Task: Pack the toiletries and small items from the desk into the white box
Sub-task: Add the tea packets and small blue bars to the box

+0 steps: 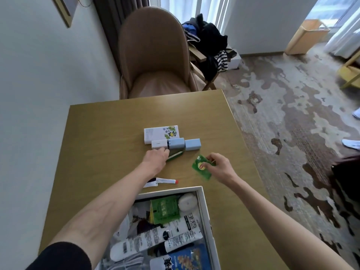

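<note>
The white box (204,207) sits at the desk's near edge, filled with tubes, a green packet and a round white item. My right hand (218,166) pinches a green sachet (200,167) just above the desk. My left hand (155,158) reaches to a dark green flat item (176,153), fingertips touching it; whether it is gripped is unclear. Behind it lie a white and blue-grey box (167,144), a small blue-grey box (192,144) and a white illustrated carton (161,133). A small white tube with a red cap (165,181) lies just beyond the white box.
The wooden desk (107,133) stands against a wall on the left. A tan chair (153,55) is behind the desk. Clothes are piled on a folding stand (208,47) to the right, over patterned carpet.
</note>
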Tool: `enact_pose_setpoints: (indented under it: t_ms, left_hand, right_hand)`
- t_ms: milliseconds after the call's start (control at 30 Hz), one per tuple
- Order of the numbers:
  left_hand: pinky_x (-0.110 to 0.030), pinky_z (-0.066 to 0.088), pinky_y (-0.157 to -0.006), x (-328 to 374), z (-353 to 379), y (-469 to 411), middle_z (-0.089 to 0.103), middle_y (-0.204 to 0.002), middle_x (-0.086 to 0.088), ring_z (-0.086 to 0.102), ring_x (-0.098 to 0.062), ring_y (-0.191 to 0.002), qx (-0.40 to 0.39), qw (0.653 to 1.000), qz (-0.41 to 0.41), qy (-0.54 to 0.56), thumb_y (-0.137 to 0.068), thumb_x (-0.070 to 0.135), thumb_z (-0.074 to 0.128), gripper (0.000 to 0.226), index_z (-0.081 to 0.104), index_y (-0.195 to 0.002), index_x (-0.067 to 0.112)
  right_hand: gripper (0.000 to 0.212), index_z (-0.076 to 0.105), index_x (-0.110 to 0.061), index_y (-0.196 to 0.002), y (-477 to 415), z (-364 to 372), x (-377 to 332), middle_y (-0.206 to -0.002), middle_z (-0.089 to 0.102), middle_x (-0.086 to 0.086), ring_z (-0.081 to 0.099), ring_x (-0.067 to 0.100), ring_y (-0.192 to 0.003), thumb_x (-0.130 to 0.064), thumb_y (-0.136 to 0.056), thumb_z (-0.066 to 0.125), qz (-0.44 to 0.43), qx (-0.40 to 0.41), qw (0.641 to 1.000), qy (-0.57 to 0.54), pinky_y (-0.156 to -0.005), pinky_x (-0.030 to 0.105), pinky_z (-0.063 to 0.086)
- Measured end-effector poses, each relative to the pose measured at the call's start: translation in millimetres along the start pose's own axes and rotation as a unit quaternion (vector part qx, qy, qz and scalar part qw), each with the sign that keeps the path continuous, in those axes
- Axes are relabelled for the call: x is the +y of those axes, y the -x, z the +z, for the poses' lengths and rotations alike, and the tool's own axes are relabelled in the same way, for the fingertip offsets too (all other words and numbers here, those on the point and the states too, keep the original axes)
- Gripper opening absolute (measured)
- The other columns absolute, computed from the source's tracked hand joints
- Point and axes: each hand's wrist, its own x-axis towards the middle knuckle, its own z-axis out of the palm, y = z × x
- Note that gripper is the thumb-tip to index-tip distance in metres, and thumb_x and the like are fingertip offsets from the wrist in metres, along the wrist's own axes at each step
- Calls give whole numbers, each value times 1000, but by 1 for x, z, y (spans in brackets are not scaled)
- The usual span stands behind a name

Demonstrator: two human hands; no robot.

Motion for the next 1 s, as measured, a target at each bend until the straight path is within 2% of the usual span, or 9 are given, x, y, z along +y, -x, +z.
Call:
enact_pose_setpoints:
  t_ms: [100,167,233,333,567,667,733,800,1000]
  left_hand:
    - [-37,41,-72,0,1,5,57,-111,-9,59,-29,-99,-43,998,-14,36,-91,22,52,12,51,-100,14]
    - [-36,44,-73,1,-4,13,58,-105,-8,58,-27,-94,-38,995,-25,85,-90,28,53,15,49,-93,14]
    - [-37,48,-72,2,-13,25,60,-98,-5,59,-25,-87,-5,988,-41,150,-89,30,53,15,53,-93,16]
    - [-36,48,-70,6,-32,55,62,-95,0,59,-25,-83,54,973,-55,216,-88,32,54,13,51,-94,21]
    - [-29,54,-63,26,-47,175,61,-90,9,60,-10,-71,190,949,-53,247,-92,30,59,14,52,-102,25]
    - [-26,53,-58,37,-34,225,59,-90,14,58,-5,-68,229,946,-76,218,-91,31,60,14,53,-103,27]
    - [-33,54,-70,42,-21,247,62,-98,10,61,-14,-82,225,953,-88,181,-93,34,57,18,55,-108,25]
    - [-36,50,-82,45,-7,257,62,-104,7,57,-19,-97,195,968,-92,126,-94,35,54,22,56,-113,24]
    - [-39,51,-79,52,14,247,61,-106,-1,59,-22,-96,111,993,-47,19,-94,28,51,19,55,-109,16]
  right_hand:
    - [9,65,-21,-82,13,-14,-15,-80,68,-5,60,4,-68,-22,-91,67,-14,42,994,-98,-55,12,45]
    - [8,65,-20,-84,24,-24,-25,-80,69,-3,62,2,-63,-22,-92,66,-27,58,988,-143,-51,15,48]
    - [6,65,-16,-92,37,-33,-36,-84,72,2,63,8,-62,-22,-93,64,-39,50,980,-187,-50,22,50]
    - [8,64,-15,-97,58,-42,-52,-84,73,2,59,4,-55,-22,-94,63,-65,32,971,-227,-46,20,45]
    - [11,64,-8,-99,106,-51,-82,-70,66,2,51,10,-49,-19,-96,61,-124,-19,942,-311,-40,21,40]
    - [12,63,-4,-98,118,-45,-85,-62,63,-4,48,11,-45,-16,-96,61,-127,-41,933,-334,-37,20,37]
    - [14,62,-2,-99,125,-37,-85,-63,64,-4,48,9,-45,-15,-96,61,-124,-64,933,-331,-37,18,37]
    - [12,62,-4,-99,131,-29,-85,-71,67,0,53,5,-45,-16,-96,61,-120,-96,939,-306,-38,17,40]
    - [6,63,-21,-89,148,-16,-79,-86,71,0,65,5,-69,-18,-95,61,-138,-138,966,-168,-52,14,49]
